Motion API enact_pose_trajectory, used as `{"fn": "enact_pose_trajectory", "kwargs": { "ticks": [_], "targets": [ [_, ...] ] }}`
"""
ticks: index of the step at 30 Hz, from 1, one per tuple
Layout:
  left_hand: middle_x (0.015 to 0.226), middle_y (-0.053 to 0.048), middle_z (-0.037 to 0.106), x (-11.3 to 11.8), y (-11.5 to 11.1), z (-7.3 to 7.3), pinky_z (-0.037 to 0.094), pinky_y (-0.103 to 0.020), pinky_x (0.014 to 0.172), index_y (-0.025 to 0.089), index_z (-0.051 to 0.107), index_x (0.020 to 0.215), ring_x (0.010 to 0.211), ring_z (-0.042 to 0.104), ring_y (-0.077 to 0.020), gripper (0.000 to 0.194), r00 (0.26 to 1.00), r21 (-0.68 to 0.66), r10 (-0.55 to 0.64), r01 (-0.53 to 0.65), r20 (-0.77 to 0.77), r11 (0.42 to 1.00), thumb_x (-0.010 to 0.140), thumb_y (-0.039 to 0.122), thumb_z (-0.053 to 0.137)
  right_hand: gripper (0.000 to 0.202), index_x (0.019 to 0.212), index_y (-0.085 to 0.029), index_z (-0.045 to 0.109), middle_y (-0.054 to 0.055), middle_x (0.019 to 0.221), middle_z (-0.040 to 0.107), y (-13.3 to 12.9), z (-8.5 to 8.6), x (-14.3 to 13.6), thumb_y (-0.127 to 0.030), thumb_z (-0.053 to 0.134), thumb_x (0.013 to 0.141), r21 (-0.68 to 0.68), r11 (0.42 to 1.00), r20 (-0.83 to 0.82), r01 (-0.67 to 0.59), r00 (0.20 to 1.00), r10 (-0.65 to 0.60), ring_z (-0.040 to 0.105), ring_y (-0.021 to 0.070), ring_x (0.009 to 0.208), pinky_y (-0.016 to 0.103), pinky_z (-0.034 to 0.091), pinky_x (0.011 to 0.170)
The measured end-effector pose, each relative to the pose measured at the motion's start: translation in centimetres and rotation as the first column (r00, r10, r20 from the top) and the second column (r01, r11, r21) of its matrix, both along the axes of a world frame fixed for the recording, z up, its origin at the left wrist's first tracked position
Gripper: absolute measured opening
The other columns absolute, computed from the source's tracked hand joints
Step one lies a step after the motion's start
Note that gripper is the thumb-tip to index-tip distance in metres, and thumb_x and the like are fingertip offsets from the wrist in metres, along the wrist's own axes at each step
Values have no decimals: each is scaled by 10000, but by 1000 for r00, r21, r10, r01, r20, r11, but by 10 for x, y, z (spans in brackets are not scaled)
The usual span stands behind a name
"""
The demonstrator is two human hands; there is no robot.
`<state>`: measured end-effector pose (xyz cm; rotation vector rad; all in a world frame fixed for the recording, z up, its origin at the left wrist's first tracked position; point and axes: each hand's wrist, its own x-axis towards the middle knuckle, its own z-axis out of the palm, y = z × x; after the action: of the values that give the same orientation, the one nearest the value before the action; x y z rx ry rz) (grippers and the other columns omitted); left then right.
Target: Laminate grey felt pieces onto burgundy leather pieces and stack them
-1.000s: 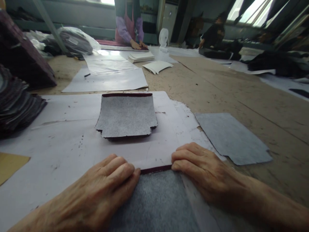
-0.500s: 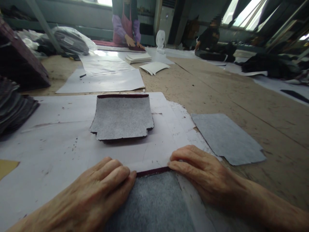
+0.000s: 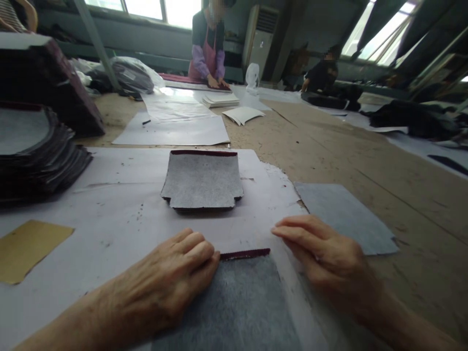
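A grey fabric piece (image 3: pixel 241 302) lies in front of me, its far edge folded over into a narrow maroon strip. My left hand (image 3: pixel 183 273) is closed over the left end of that strip, fingers curled and pressing on the fold. Off the strip's right end, my right hand (image 3: pixel 318 248) hovers apart from the cloth with fingers stretched out and nothing in them. Beyond the hands sits a small pile of similar grey pieces (image 3: pixel 204 180) with a maroon top edge and notched lower corners. To the right, near my right hand, lies a flat grey piece (image 3: pixel 343 214).
White paper (image 3: pixel 113 214) covers the table under the work. At left are a tall stack of cut pieces (image 3: pixel 47 156) and a yellowish card (image 3: pixel 32 248). White sheets (image 3: pixel 175 129) lie further back. A person in a pink apron (image 3: pixel 209 53) works across the table; another sits right.
My right hand has let go of the folded strip and moved off to the right. My left hand stays on the fold. The view has tilted up and swung left.
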<state>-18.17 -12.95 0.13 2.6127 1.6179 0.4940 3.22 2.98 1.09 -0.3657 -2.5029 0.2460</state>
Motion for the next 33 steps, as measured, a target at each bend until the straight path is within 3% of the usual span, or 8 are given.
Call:
{"fn": "enact_pose_trajectory", "kwargs": {
  "ticks": [2,4,7,11,20,24,28,33],
  "targets": [
    [848,-74,492,1,1,1,391,-351,657,99,521,1031,746,399,-183,300,1000,13,2,-1,-21,1000,884,62,263,271,919,-104,662,96,900,640,-21,3,-16,-32,421,820,173,980,-15,-96,995,100,578,196,860,340,519,740],
    [834,-70,489,1,2,2,394,-351,656,93,529,1000,739,396,-182,271,999,18,4,-3,-43,1000,888,78,283,308,907,-58,658,119,839,637,-40,2,-30,-15,365,823,252,954,12,-161,987,163,566,214,804,372,524,687],
    [827,-65,488,2,3,1,399,-353,651,86,531,987,736,397,-185,232,998,11,-5,6,-62,1000,876,82,327,326,904,-23,649,119,752,615,-54,-6,-40,-18,329,838,213,957,63,-198,980,189,544,204,716,356,527,607],
    [839,-70,497,-2,1,0,403,-355,659,81,536,994,742,404,-188,238,999,-5,-18,17,-34,1000,858,60,342,310,928,-33,639,104,747,598,-52,-18,-37,-12,346,830,151,967,41,-207,978,203,523,199,730,349,520,624],
    [850,-34,520,-24,-8,-1,431,-230,689,158,590,985,780,491,-113,253,921,-84,115,-90,373,992,865,69,386,325,931,-82,630,73,764,597,-48,-20,-34,-16,331,825,174,964,56,-202,979,195,531,181,750,317,506,646],
    [858,-42,532,-26,-13,-1,440,-233,705,148,598,976,793,504,-115,252,924,-106,128,-96,359,990,846,60,401,355,994,-85,617,59,750,595,-47,-18,-36,-8,317,820,193,961,52,-197,980,190,534,177,727,307,496,626],
    [837,-56,522,-25,-18,-4,439,-246,684,120,596,982,763,488,-123,283,930,-10,117,-122,348,993,817,15,392,393,1071,-102,593,48,744,594,-47,-18,-36,-16,296,829,232,950,87,-210,977,195,533,170,700,288,486,598],
    [836,-100,526,-23,-23,-7,438,-339,674,50,567,1038,754,446,-178,305,988,85,63,-75,141,994,795,21,386,371,1088,-75,579,65,764,607,-49,-14,-37,-42,288,861,326,908,201,-265,958,207,535,173,676,293,495,581]
  ]
}}
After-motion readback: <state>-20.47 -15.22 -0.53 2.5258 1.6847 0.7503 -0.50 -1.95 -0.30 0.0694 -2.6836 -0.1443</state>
